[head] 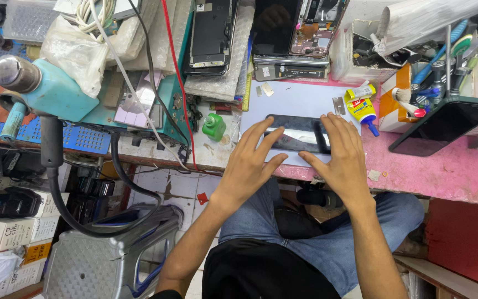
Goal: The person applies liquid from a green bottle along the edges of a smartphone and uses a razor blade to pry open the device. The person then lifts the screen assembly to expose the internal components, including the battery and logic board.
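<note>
Under both flat, spread hands, left (248,164) and right (339,156), lies the phone (300,133), neither grip closed.

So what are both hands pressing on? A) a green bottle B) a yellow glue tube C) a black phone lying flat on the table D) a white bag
C: the left hand and right hand both lie spread on the black phone, flat on the table.
</note>
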